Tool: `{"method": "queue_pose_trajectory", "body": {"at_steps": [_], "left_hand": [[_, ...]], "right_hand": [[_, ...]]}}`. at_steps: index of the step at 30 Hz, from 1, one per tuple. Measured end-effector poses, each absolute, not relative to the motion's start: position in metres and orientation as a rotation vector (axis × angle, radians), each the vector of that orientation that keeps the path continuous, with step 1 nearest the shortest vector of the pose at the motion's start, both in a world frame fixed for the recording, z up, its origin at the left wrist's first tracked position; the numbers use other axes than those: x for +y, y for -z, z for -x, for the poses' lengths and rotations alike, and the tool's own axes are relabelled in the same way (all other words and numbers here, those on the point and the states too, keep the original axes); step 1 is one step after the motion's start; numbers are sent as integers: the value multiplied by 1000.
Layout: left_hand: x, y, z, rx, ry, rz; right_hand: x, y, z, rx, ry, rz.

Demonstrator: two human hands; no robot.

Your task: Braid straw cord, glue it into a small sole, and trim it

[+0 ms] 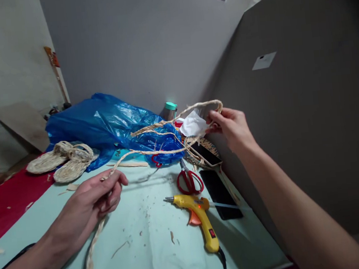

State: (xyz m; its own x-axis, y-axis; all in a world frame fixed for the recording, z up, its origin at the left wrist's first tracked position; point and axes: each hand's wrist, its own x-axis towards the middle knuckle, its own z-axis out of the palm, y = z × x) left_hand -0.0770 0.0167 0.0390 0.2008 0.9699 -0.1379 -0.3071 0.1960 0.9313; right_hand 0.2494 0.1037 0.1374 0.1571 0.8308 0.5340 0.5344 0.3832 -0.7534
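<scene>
A pale twisted straw cord [156, 152] stretches in the air between my two hands, above the table. My left hand [101, 193] pinches it at the left, and a frayed tail hangs down below the fingers. My right hand [229, 127] is closed on the cord farther up at the right, where it bends in a loop and a loose end points back to the left. Under the cord lie red-handled scissors [189, 182] and a yellow hot glue gun [194, 209] with its orange trigger and a glue stick in its back.
A pair of woven straw slippers [71, 162] lies at the left by a blue plastic bag [102, 121]. A black phone [220, 194] rests beside the glue gun. A flask with a green lid [170, 106] and white tissue [193, 124] stand farther back, before a grey wall [146, 49].
</scene>
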Motion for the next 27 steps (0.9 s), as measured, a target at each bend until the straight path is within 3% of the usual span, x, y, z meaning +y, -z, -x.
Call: {"method": "queue_pose_trajectory", "body": {"at_steps": [7, 11, 17, 22, 27], "left_hand": [[18, -46, 72, 948, -1221, -914], [20, -44, 73, 900, -1218, -845], [24, -42, 76, 873, -1244, -757], [28, -42, 80, 888, -1273, -706], [28, -39, 79, 861, -1247, -720]], "right_hand": [[91, -202, -209, -1307, -422, 983], [68, -210, -169, -1490, -526, 813], [103, -176, -139, -1788, -664, 898], [128, -144, -163, -2103, -430, 1326], [94, -103, -198, -2217, -134, 1704]]}}
